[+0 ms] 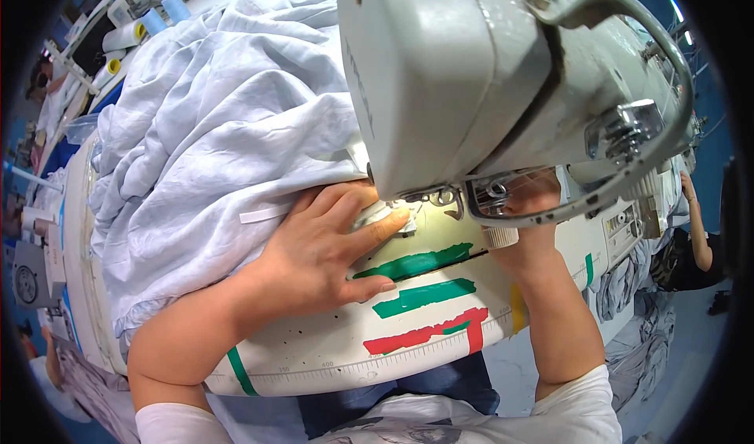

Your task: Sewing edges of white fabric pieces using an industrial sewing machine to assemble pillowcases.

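- Step, as I judge it: I'm feeding a hem/edge of the pale blue-white fabric under the needle area of the industrial sewing machine; seam looks underway, not near done, since most of the cloth is bunched up on my left side of the desk.
- My left hand lies flat, palm down, on the fabric edge just in front of the machine head. Fingers spread & extended, not clenched; index fingertip presses a small folded bit of white cloth right beside the presser foot. Thumb rests on the bare desk near the green tape strips.
- My right hand is behind/under the machine head, seen partly thru the clear needle guard. Can't tell if it's open or gripping anything – mostly hidden.
- Fabric: big heap on the left & back of the desk, running up against the machine; a loose white strip sits on it near my wrist.
- Next move, imo: needs steady light pressure w/ the left fingers, keeping the fold aligned at the foot, fingertips clear of the needle, and the heap free so it doesn't drag.
- Also on the desk: red tape mark, yellow tape, printed ruler scale along the front edge.
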A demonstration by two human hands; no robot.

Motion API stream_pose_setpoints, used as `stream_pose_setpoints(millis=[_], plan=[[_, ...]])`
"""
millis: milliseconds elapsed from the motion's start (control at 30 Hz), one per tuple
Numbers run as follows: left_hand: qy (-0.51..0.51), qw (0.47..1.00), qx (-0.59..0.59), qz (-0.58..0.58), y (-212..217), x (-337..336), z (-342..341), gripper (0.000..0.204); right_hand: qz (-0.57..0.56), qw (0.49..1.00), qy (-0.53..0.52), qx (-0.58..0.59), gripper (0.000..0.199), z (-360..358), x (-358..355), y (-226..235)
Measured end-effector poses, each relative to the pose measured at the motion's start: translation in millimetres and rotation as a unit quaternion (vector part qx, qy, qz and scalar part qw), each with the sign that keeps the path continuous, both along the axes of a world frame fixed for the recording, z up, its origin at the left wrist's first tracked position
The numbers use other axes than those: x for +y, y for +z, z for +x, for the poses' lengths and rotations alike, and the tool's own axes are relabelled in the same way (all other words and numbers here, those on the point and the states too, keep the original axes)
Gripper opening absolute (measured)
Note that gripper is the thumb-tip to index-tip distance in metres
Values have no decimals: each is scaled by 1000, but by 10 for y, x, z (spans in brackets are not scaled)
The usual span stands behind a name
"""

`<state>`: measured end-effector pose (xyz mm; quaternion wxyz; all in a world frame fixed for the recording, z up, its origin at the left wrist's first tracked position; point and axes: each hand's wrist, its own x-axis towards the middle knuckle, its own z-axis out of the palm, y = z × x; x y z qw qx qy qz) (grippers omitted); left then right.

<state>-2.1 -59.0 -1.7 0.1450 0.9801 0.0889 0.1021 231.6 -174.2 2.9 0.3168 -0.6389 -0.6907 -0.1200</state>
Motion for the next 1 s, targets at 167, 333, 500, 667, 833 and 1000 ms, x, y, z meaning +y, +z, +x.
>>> stream_pose_setpoints(millis=[167,333,500,667,833,1000], plan=[[2,1000,16,-12,17,-106,-3,65,13,999,-14,40,24,-61,-17,4],[1,1000,23,-18,36,-97,2,65,57,998,-5,32,24,-129,-54,96],[-2,999,21,-41,-3,8,-3,66,22,1000,-10,-3,21,-145,-222,20],[4,991,76,-112,17,70,23,67,15,999,-22,34,17,-189,-378,-79],[9,990,79,-120,10,96,8,66,1,998,-18,52,14,-243,-463,-112],[21,987,95,-127,27,104,27,63,-5,998,-29,55,13,-259,-489,-143]])
